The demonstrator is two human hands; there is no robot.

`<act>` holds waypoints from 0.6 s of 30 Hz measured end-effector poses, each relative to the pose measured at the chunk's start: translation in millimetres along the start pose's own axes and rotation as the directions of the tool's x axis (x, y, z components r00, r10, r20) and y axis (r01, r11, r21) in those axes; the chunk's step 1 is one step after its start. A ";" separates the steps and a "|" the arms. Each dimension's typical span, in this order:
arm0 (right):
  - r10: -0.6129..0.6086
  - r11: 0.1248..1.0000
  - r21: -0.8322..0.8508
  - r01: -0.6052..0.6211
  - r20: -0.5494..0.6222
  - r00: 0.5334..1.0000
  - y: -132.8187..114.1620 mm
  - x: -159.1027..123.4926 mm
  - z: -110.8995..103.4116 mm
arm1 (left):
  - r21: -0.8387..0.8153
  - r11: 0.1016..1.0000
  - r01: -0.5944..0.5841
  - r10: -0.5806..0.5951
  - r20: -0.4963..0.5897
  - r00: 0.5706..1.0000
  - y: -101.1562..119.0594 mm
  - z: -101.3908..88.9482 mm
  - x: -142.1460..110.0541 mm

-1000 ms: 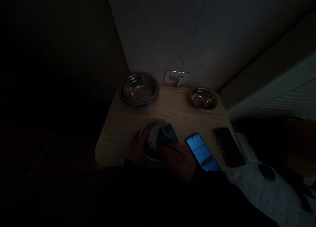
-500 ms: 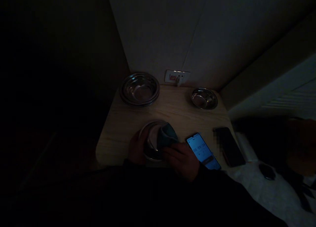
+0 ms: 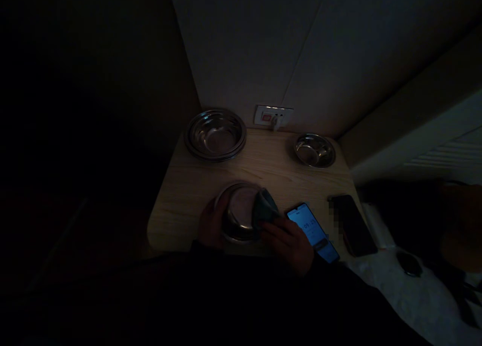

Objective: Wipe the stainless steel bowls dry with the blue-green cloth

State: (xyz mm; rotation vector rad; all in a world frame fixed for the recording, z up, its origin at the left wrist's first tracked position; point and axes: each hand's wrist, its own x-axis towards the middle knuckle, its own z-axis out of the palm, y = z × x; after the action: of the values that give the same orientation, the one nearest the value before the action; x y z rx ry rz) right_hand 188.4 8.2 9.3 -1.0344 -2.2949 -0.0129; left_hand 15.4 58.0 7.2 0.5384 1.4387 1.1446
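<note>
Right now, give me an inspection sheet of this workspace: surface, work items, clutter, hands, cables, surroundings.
Surface: pale wood-grain tabletop, rounded near-left corner.
Work items: shiny round metal bowl, green cloth against its right side; stacked metal bowls back left, small metal bowl back right.
Clutter: lit rectangular smartphone showing digits, black rectangular phone to its right.
Hands: left hand grips the bowl's left side; right hand holds the cloth.
Cables: pale plug in white rectangular wall socket; cord too dark to trace.
Surroundings: pale wall behind; black oval object on white fabric at right.
</note>
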 end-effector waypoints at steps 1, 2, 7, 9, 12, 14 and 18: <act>0.020 1.000 0.006 -0.020 -0.006 1.000 -0.5 0.1 0.5 | 0.005 1.000 -0.007 0.007 -0.002 1.000 1.0 0.7 -0.5; 0.035 0.999 0.019 -0.035 -0.010 0.999 -3.0 2.6 2.5 | 0.017 1.000 -0.008 0.008 -0.007 1.000 1.9 1.0 -0.9; -0.006 0.994 0.105 0.007 -0.011 1.000 -15.7 23.4 15.7 | 0.027 0.999 0.047 -0.047 0.022 0.999 0.4 -5.7 4.7; -0.002 0.994 0.114 0.002 -0.006 1.000 -8.6 21.4 12.6 | 0.003 0.999 0.051 -0.051 0.072 0.996 -1.8 -8.6 9.0; 0.089 0.985 0.146 -0.088 0.005 0.996 8.6 9.4 3.5 | -0.012 0.999 0.048 -0.046 0.116 0.992 -2.7 -9.3 13.2; 0.180 0.966 0.191 -0.175 -0.013 0.984 16.0 3.3 0.6 | -0.008 0.999 0.043 -0.041 0.123 0.992 -2.4 -8.9 14.5; 0.382 0.892 0.288 -0.347 -0.074 0.921 14.8 3.6 4.7 | -0.040 0.999 -0.009 0.015 0.145 0.989 -6.1 -13.9 18.3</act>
State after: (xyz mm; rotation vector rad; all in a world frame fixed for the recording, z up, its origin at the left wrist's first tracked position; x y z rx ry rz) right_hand 194.2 22.1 4.0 -1.2614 -1.8886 0.3668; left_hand -0.1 66.2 -8.8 0.5911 1.2871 1.1178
